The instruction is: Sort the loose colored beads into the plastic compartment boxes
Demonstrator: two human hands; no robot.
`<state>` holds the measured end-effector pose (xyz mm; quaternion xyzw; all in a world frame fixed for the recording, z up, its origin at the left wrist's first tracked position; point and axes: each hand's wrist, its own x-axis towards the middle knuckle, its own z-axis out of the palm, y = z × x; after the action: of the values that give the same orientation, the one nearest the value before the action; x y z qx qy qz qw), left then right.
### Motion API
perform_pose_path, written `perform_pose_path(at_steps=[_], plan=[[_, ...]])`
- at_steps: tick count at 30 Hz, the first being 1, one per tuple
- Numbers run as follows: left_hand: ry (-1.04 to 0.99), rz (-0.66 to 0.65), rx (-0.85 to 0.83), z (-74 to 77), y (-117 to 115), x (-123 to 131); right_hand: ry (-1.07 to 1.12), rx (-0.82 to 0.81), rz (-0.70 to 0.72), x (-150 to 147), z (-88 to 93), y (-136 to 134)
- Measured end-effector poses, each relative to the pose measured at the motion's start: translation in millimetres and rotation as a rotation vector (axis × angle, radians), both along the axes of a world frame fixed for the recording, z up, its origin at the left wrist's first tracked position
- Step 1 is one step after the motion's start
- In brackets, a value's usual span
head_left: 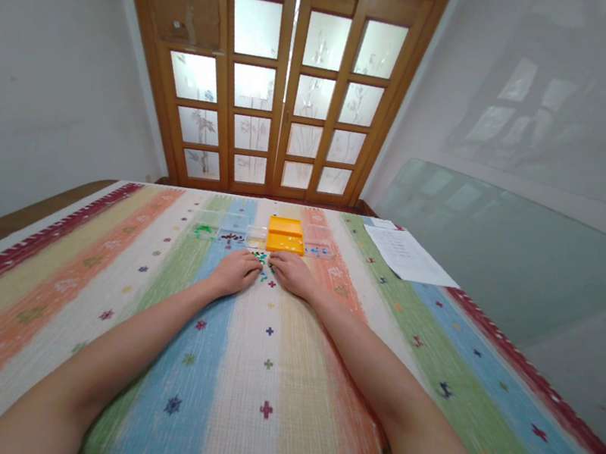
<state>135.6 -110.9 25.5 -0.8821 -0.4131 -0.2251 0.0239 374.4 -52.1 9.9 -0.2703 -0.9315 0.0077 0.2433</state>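
A small scatter of tiny green, blue and dark pieces [260,257] lies on the striped cloth between my two hands. My left hand [236,271] rests at its left side, fingers curled and pressed together. From the right, my right hand [291,272] reaches the scatter with bent fingers, the tips at its edge. Whatever either hand pinches is too small to make out. Just beyond the hands stands an open yellow box [285,226] with pale pieces in its near part. Clear plastic boxes flank it, one with green pieces [204,229], one with dark red pieces [233,237], one with blue pieces [316,251].
A striped, patterned tablecloth [241,401] covers the table. White printed sheets [407,255] lie at the far right. Past the table's far edge are wooden doors with glass panes [284,101]. A glass panel [507,244] leans along the right wall.
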Motion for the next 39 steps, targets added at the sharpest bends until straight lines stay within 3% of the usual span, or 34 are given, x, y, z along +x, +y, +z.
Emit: perform_pose_path(at_steps=[4, 10, 15, 22, 30, 39], plan=[[0.002, -0.005, -0.007, 1.0, 0, 0, 0.021, 0.011, -0.039, 1, -0.7, 2], [0.01, -0.004, -0.021, 2.5, -2, 2, 0.189, 0.049, -0.258, 12, -2.1, 10], [0.002, -0.02, -0.038, 2.1, -2, 2, 0.249, 0.007, -0.323, 19, -2.8, 15], [0.002, -0.016, -0.051, 2.6, -3, 2, 0.145, -0.029, -0.267, 15, -0.8, 7], [0.008, -0.027, -0.056, 1.0, -2, 2, 0.025, -0.046, -0.047, 8, -8.3, 11], [0.008, -0.027, -0.055, 0.0, -2, 2, 0.017, -0.034, -0.08, 7, -7.3, 10]])
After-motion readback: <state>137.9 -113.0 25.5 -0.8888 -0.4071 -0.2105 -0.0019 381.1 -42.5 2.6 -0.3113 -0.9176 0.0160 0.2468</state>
